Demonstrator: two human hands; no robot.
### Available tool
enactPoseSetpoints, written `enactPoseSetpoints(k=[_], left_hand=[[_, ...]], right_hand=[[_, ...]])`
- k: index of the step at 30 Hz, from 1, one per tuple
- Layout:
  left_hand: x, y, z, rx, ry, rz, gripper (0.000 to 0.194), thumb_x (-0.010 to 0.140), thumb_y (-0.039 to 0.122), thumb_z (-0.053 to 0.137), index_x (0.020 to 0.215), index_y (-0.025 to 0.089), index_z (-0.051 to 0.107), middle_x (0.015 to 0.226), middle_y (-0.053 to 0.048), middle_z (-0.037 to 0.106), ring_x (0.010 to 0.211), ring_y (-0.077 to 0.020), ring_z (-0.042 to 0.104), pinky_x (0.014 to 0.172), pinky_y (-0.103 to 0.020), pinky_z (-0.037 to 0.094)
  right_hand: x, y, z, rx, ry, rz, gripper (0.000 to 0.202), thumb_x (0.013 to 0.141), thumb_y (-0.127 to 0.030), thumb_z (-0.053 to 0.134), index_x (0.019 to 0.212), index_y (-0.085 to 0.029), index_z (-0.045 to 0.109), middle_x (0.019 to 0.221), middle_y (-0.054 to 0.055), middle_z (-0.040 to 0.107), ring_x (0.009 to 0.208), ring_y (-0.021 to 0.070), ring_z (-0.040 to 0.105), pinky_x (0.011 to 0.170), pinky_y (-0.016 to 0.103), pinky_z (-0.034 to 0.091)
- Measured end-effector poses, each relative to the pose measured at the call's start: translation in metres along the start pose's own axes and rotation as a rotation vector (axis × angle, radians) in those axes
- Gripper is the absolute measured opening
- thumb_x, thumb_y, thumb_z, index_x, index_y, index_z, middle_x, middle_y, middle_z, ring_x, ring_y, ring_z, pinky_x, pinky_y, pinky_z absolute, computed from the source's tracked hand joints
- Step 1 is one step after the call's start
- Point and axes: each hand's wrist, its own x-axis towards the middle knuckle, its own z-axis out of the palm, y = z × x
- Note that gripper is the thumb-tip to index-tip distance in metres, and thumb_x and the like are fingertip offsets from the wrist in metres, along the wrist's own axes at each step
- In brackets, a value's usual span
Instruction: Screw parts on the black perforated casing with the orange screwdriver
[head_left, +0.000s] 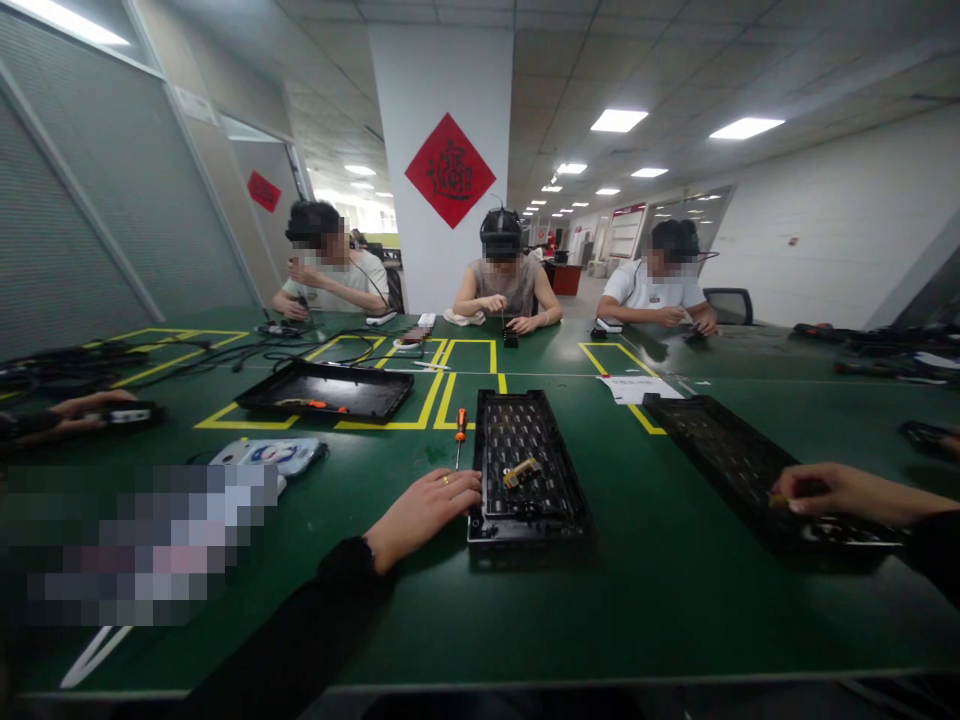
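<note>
My left hand (pixel 424 505) lies flat with its fingers stretched out, the fingertips at the left edge of a black rectangular housing (pixel 570 520). Inside that housing, which has rows of small slots, rests a small brass-coloured part (pixel 521 472). An orange-handled screwdriver (pixel 460 425) lies just beyond my left fingertips. On the right, my right hand (pixel 832 490) is closed in a pinch on a small brownish-yellow piece (pixel 780 502). It is over the near part of a second black housing (pixel 720 460); the piece is mostly hidden by the fingers.
A black tray (pixel 330 390) with orange-handled tools stands at the left back, beside cables (pixel 75 360). A pouch (pixel 270 455) lies nearer. Another person's hand (pixel 97 405) holds a device at the left edge. A paper sheet (pixel 641 389) lies behind. Several people sit opposite.
</note>
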Motion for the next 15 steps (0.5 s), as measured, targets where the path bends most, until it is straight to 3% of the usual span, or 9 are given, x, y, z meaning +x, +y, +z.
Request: enactPoseSetpoints(k=[3,9,15], left_hand=[[0.001,0.001,-0.001,0.012,-0.008,-0.007,0.025,0.092,0.025,0.034,0.106,0.024,0.055,0.122,-0.001,0.055,0.123,-0.0127,0.041,0.097,-0.029,0.031],[0.001,0.003,-0.002,0.01,-0.028,-0.04,0.023,0.092,0.025,0.036,0.107,0.024,0.053,0.12,-0.001,0.055,0.121,-0.0133,0.042,0.095,-0.029,0.031],[-0.001,-0.002,0.001,-0.04,-0.001,-0.059,0.025,0.091,0.017,0.035,0.106,0.022,0.054,0.121,-0.003,0.055,0.123,-0.014,0.041,0.096,-0.03,0.034]], right_hand=[[0.015,0.009,0.001,0.008,0.156,0.062,0.034,0.073,-0.05,0.051,0.085,-0.021,0.062,0.084,0.009,0.064,0.078,0.024,0.058,0.071,0.029,0.042],[0.047,0.019,0.013,-0.069,0.278,0.078,0.033,0.071,-0.046,0.056,0.087,-0.019,0.066,0.094,0.009,0.067,0.09,0.0268,0.059,0.078,0.029,0.041],[0.049,0.013,0.012,-0.177,0.435,0.106,0.035,0.074,-0.042,0.054,0.095,-0.017,0.067,0.105,0.01,0.065,0.096,0.0269,0.058,0.081,0.03,0.04]])
